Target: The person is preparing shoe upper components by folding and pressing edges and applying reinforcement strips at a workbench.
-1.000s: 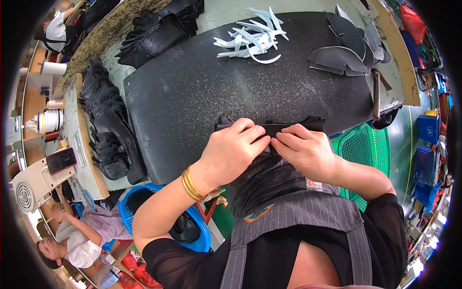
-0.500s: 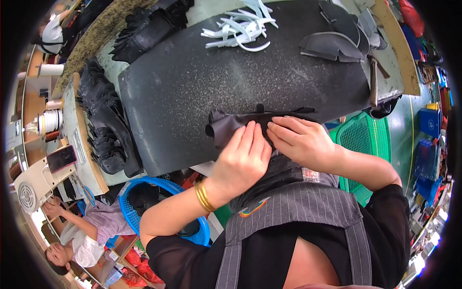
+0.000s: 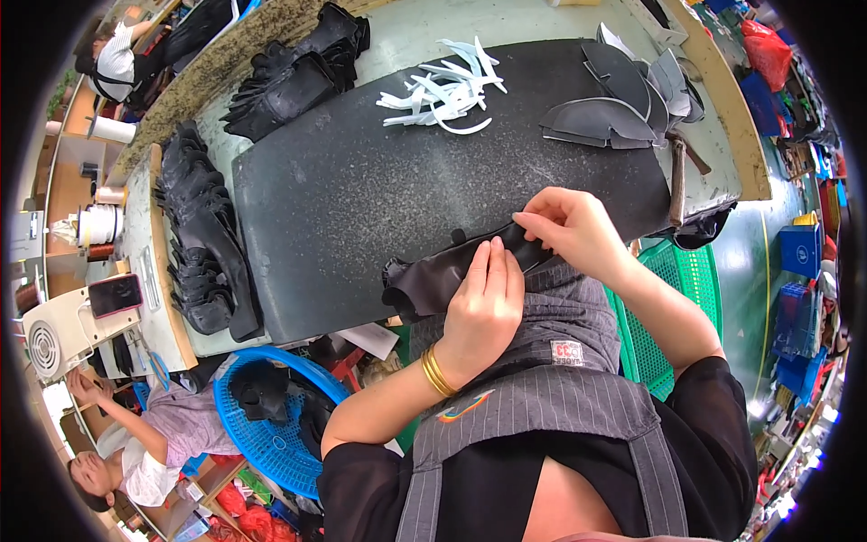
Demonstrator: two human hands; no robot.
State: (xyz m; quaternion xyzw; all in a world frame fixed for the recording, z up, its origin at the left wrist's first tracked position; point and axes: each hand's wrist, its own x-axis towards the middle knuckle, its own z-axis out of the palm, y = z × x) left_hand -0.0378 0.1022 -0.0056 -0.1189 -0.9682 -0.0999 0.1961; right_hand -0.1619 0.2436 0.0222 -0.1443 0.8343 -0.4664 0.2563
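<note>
A floppy black leather-like piece (image 3: 435, 282) with a small tab on its far edge lies along the near edge of the dark work mat (image 3: 343, 208). My left hand (image 3: 488, 303) rests on it with fingers stretched out flat, pressing near its middle. With thumb and fingertips pinched together, my right hand (image 3: 573, 230) grips the far edge at its right end. Part of the piece is hidden under my fingers. Farther back on the mat lie a loose heap of pale curved strips (image 3: 447, 90) and several grey-black cut pieces (image 3: 601, 119).
Stacks of black pieces (image 3: 203, 235) line the table's left side, with another stack (image 3: 298, 72) at the back. A hammer (image 3: 677, 181) lies at the right. Below the table stand a blue basket (image 3: 271, 443) and a green basket (image 3: 677, 280). Another person (image 3: 135, 452) sits at lower left.
My right hand has gone from lying flat on the piece to pinching its edge, slightly raised. The piece now slants, its left end nearer me. The whole view has shifted a little.
</note>
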